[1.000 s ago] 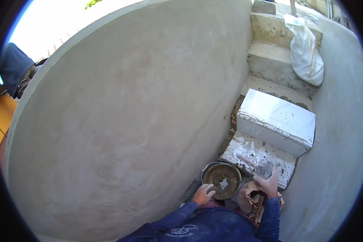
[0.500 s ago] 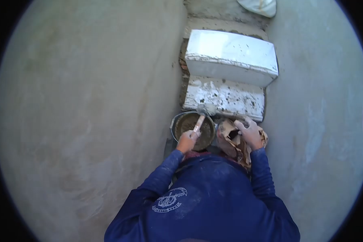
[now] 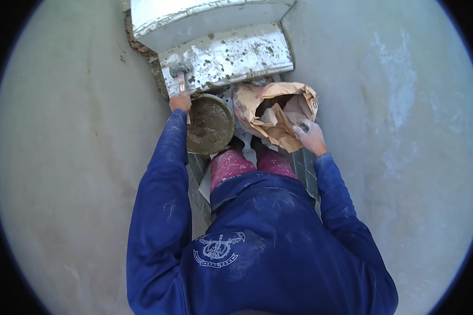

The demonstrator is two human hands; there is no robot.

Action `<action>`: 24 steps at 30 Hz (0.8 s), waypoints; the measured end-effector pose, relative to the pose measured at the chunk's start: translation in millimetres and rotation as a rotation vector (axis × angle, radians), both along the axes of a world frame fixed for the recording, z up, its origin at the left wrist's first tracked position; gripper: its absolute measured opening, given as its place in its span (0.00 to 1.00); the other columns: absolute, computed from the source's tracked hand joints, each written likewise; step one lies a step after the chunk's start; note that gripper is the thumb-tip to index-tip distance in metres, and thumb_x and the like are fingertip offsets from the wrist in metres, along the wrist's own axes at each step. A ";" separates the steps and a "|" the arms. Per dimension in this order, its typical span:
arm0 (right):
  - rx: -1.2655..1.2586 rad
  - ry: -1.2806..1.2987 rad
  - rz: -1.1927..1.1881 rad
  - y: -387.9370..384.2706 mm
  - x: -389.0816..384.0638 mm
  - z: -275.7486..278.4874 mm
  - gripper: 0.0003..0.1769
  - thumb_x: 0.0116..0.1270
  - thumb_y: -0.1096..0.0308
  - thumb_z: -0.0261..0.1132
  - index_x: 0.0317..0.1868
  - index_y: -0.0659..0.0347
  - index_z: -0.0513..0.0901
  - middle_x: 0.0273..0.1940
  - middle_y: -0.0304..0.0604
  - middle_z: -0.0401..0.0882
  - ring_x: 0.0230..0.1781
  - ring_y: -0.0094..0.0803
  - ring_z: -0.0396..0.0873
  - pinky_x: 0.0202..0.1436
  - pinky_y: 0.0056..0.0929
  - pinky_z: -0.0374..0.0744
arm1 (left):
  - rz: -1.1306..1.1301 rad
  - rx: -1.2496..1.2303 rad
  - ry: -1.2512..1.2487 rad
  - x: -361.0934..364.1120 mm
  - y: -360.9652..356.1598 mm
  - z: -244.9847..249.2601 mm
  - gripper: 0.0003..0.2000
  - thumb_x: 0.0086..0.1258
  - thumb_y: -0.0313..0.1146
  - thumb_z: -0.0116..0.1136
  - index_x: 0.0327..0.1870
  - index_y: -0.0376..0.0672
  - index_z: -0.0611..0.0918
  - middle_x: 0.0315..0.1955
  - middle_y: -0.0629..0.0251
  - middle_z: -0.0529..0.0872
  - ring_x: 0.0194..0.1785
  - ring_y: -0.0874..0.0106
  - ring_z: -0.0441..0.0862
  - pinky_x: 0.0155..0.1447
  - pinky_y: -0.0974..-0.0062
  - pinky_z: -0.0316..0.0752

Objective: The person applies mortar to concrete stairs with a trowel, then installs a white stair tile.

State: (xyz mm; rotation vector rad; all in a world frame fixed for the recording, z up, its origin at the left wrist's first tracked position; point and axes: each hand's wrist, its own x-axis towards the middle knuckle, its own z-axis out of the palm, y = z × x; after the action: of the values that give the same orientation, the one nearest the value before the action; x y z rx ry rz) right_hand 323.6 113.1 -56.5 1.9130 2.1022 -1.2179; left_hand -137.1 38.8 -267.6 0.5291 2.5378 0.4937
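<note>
My left hand [image 3: 180, 102] is closed round the wooden handle of a mallet [image 3: 181, 69], whose grey, mortar-smeared head overlaps the left end of a white, spattered step [image 3: 236, 52]. Beside that hand stands a bucket [image 3: 230, 111] with wet brown-grey mortar [image 3: 207, 125] in it. My right hand [image 3: 311, 137] pinches the near right edge of a torn brown paper bag [image 3: 294, 90]. The bag's mouth gapes, with a flap of paper folded inside; its contents are hidden in shadow.
A higher white step [image 3: 210, 21] rises behind the spattered one. Plastered walls [image 3: 79, 157] [image 3: 383, 173] close in on both sides. Rough broken masonry [image 3: 151, 58] shows along the left edge of the steps. Dark tiled steps [image 3: 302, 168] lie beside my legs.
My left hand has carried the mallet from above the bucket to the spattered step, left of the bucket. My right hand has come down to the bag's near edge. The view has shifted.
</note>
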 end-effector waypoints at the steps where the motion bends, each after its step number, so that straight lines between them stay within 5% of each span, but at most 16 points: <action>1: 0.006 -0.021 0.012 0.0 -0.3 -12.8 0.28 0.64 0.56 0.68 0.56 0.71 0.82 0.50 0.63 0.84 0.52 0.52 0.84 0.58 0.41 0.79 | 0.049 0.061 -0.182 5.9 6.7 23.6 0.21 0.61 0.46 0.70 0.36 0.31 0.87 0.27 0.49 0.89 0.34 0.58 0.90 0.42 0.62 0.82; 2: 0.015 -0.040 0.025 1.9 -1.1 -24.7 0.28 0.64 0.56 0.67 0.56 0.71 0.81 0.51 0.63 0.84 0.53 0.53 0.83 0.59 0.42 0.78 | 0.046 0.070 -0.139 13.3 11.7 38.4 0.20 0.62 0.45 0.69 0.39 0.32 0.87 0.26 0.50 0.88 0.32 0.58 0.89 0.39 0.63 0.81; 4: 0.064 -0.063 0.020 5.9 -5.7 -39.7 0.29 0.64 0.55 0.67 0.57 0.71 0.81 0.53 0.63 0.82 0.55 0.53 0.82 0.60 0.42 0.78 | -0.062 0.103 0.015 -2.0 4.6 -20.5 0.18 0.63 0.43 0.68 0.43 0.35 0.88 0.24 0.53 0.88 0.29 0.61 0.88 0.38 0.64 0.81; 8: 0.149 0.024 0.050 6.3 -8.6 -57.7 0.30 0.65 0.55 0.67 0.58 0.71 0.80 0.58 0.62 0.80 0.56 0.52 0.81 0.62 0.42 0.77 | 0.012 0.139 -0.169 8.9 -3.5 -6.9 0.18 0.63 0.41 0.68 0.47 0.37 0.87 0.31 0.50 0.89 0.38 0.57 0.89 0.46 0.62 0.79; 9: -0.051 0.089 0.006 10.0 -26.4 -30.4 0.36 0.62 0.52 0.69 0.64 0.71 0.76 0.62 0.62 0.76 0.62 0.51 0.77 0.68 0.41 0.73 | -0.030 0.108 -0.135 6.6 -10.7 -13.9 0.18 0.63 0.40 0.67 0.48 0.37 0.87 0.33 0.49 0.89 0.39 0.57 0.88 0.48 0.62 0.79; 12: 0.052 0.199 0.212 4.6 -40.6 -39.0 0.49 0.57 0.46 0.73 0.71 0.69 0.68 0.68 0.62 0.70 0.70 0.53 0.69 0.74 0.41 0.66 | -0.140 0.082 0.006 2.3 -29.7 -34.9 0.21 0.63 0.44 0.68 0.47 0.35 0.86 0.37 0.45 0.89 0.43 0.50 0.87 0.51 0.59 0.78; 16: -0.243 0.037 0.525 1.2 -60.1 -47.8 0.65 0.45 0.41 0.80 0.77 0.66 0.58 0.75 0.62 0.58 0.76 0.57 0.58 0.78 0.45 0.59 | -0.156 0.011 0.135 -0.3 -53.0 -68.8 0.23 0.66 0.48 0.63 0.44 0.32 0.84 0.41 0.39 0.86 0.49 0.45 0.84 0.55 0.53 0.77; 17: -0.167 0.072 0.575 -3.4 -62.0 -48.0 0.65 0.45 0.42 0.80 0.77 0.66 0.59 0.75 0.62 0.59 0.75 0.58 0.59 0.78 0.45 0.60 | -0.109 0.261 0.100 4.8 -57.2 -72.9 0.20 0.67 0.45 0.62 0.48 0.34 0.84 0.44 0.42 0.87 0.52 0.46 0.83 0.58 0.56 0.76; 20: -0.228 0.173 0.562 -15.6 -56.5 -44.7 0.58 0.49 0.47 0.79 0.75 0.64 0.62 0.72 0.63 0.63 0.73 0.60 0.60 0.75 0.50 0.61 | -0.019 0.128 -0.015 14.8 -56.6 -56.3 0.23 0.69 0.45 0.62 0.58 0.37 0.82 0.50 0.45 0.87 0.55 0.53 0.85 0.61 0.61 0.76; 24: 0.216 0.151 0.344 -1.3 -26.4 24.2 0.45 0.54 0.56 0.75 0.71 0.64 0.68 0.65 0.61 0.70 0.68 0.60 0.64 0.72 0.55 0.62 | -0.009 0.262 -0.295 90.6 -27.9 53.6 0.39 0.64 0.59 0.65 0.65 0.32 0.77 0.54 0.41 0.84 0.58 0.54 0.83 0.64 0.64 0.74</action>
State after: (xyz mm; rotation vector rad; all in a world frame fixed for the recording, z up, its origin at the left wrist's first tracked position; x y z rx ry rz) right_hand 297.2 111.8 -32.3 1.4724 2.5987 -1.1306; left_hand -46.5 10.9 -214.0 0.5179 2.2014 0.8425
